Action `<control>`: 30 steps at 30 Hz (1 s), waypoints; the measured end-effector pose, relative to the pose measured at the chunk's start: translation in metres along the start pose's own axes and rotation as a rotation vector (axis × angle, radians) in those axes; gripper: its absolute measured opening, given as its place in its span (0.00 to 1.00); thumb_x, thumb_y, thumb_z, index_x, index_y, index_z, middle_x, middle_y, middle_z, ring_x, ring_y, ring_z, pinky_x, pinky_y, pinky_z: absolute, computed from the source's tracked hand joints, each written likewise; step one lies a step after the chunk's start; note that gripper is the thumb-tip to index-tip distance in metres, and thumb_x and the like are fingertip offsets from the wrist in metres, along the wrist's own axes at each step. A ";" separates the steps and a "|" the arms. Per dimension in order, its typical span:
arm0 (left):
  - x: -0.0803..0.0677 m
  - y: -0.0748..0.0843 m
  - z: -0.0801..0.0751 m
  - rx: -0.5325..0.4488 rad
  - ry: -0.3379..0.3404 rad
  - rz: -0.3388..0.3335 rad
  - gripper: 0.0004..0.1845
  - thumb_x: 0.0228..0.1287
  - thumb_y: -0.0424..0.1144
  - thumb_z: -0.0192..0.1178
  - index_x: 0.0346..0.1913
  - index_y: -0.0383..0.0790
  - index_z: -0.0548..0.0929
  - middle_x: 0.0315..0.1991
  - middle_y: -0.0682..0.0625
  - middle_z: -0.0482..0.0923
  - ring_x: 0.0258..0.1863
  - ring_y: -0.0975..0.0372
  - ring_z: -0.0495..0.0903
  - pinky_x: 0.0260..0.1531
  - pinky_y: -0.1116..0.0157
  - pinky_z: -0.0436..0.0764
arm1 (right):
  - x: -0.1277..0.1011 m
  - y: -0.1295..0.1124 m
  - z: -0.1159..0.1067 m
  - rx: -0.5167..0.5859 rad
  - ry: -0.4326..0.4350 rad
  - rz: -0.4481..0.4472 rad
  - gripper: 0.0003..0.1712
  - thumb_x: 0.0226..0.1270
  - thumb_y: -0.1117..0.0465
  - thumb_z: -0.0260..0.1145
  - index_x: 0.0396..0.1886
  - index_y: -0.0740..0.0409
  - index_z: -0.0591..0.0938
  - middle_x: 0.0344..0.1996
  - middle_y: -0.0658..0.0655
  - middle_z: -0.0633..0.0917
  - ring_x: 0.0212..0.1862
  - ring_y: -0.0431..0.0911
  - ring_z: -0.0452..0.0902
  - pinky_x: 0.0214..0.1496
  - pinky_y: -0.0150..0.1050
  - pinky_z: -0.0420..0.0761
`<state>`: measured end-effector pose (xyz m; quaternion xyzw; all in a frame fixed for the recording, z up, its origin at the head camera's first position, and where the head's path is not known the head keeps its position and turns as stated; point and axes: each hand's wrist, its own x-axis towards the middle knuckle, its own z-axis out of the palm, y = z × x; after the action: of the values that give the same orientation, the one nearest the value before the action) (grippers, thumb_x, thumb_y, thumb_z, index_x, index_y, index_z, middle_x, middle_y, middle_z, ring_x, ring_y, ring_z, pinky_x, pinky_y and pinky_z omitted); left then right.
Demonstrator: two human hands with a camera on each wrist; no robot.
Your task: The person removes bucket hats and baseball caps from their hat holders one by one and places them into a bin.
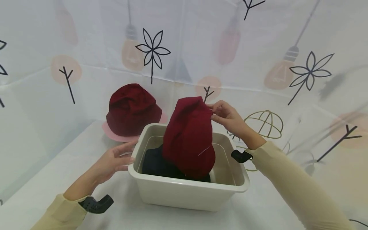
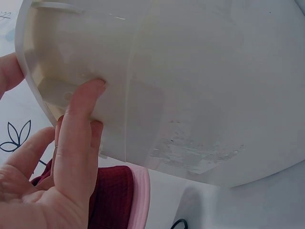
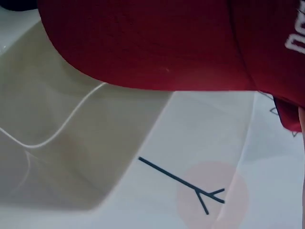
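Observation:
My right hand [image 1: 225, 116] pinches the back edge of a red baseball cap [image 1: 191, 137] between thumb and fingers. The cap hangs brim-down over an off-white plastic tub [image 1: 187, 188]; its underside faces the tub in the right wrist view, with white lettering at the corner. Beneath it in the tub lies a dark navy cap [image 1: 153, 163], partly covered. At the tub's left end, my left hand [image 1: 115, 159] has fairly straight fingers touching the outer wall. The left wrist view shows those fingertips [image 2: 97, 86] on the wall under the rim.
Behind the tub on the left, a dark red bucket hat [image 1: 133, 111] sits on a pink hat [image 1: 110, 134]. A gold wire dome stand [image 1: 267, 124] stands at the back right. Patterned white cloth [image 1: 184, 41] rises behind the white table [image 1: 120, 198].

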<state>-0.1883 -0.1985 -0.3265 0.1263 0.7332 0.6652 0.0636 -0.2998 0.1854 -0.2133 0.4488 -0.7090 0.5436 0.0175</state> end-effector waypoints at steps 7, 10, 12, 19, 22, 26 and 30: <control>0.000 0.000 -0.001 0.000 -0.006 -0.001 0.38 0.59 0.38 0.62 0.71 0.41 0.58 0.65 0.37 0.60 0.59 0.45 0.67 0.46 0.50 0.76 | 0.004 0.010 0.005 -0.035 -0.145 0.083 0.11 0.65 0.75 0.55 0.36 0.54 0.70 0.60 0.65 0.71 0.56 0.44 0.73 0.51 0.37 0.75; 0.000 0.001 -0.001 0.003 -0.005 -0.003 0.38 0.59 0.38 0.62 0.71 0.42 0.58 0.65 0.37 0.60 0.59 0.45 0.67 0.46 0.50 0.76 | 0.008 0.016 0.008 -0.039 -0.210 0.108 0.10 0.64 0.76 0.55 0.36 0.58 0.70 0.60 0.70 0.69 0.57 0.45 0.71 0.52 0.38 0.75; 0.000 0.001 -0.001 0.005 -0.005 -0.004 0.38 0.59 0.38 0.63 0.71 0.42 0.58 0.65 0.37 0.60 0.60 0.45 0.66 0.46 0.50 0.76 | 0.010 0.018 0.012 -0.047 -0.234 0.122 0.09 0.63 0.76 0.55 0.35 0.60 0.69 0.59 0.70 0.70 0.58 0.45 0.70 0.52 0.38 0.74; 0.001 0.002 -0.001 -0.010 -0.018 0.001 0.38 0.59 0.37 0.63 0.71 0.41 0.58 0.66 0.37 0.59 0.60 0.44 0.65 0.46 0.50 0.76 | 0.017 0.029 0.027 -0.075 -0.321 0.175 0.08 0.61 0.75 0.58 0.34 0.62 0.69 0.57 0.67 0.74 0.61 0.51 0.67 0.54 0.40 0.71; 0.001 0.002 -0.001 -0.015 -0.021 0.003 0.38 0.58 0.37 0.63 0.71 0.41 0.59 0.66 0.36 0.59 0.60 0.43 0.65 0.45 0.50 0.76 | 0.019 0.035 0.034 -0.090 -0.358 0.201 0.08 0.62 0.74 0.59 0.34 0.62 0.69 0.57 0.65 0.74 0.61 0.51 0.67 0.52 0.41 0.71; 0.002 0.002 -0.002 -0.027 -0.028 0.010 0.37 0.59 0.36 0.62 0.70 0.40 0.59 0.65 0.36 0.59 0.60 0.43 0.65 0.44 0.50 0.76 | 0.020 0.041 0.043 -0.145 -0.363 0.228 0.06 0.64 0.72 0.59 0.37 0.61 0.71 0.57 0.61 0.74 0.59 0.50 0.70 0.52 0.41 0.72; 0.002 0.002 -0.003 -0.036 -0.032 0.016 0.37 0.59 0.35 0.62 0.70 0.40 0.60 0.64 0.35 0.60 0.59 0.43 0.66 0.44 0.50 0.77 | 0.021 0.045 0.049 -0.240 -0.316 0.221 0.10 0.61 0.68 0.64 0.41 0.60 0.74 0.50 0.58 0.78 0.53 0.48 0.74 0.51 0.41 0.75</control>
<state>-0.1909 -0.2004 -0.3243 0.1418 0.7189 0.6766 0.0721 -0.3190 0.1342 -0.2571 0.4426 -0.8074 0.3770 -0.1002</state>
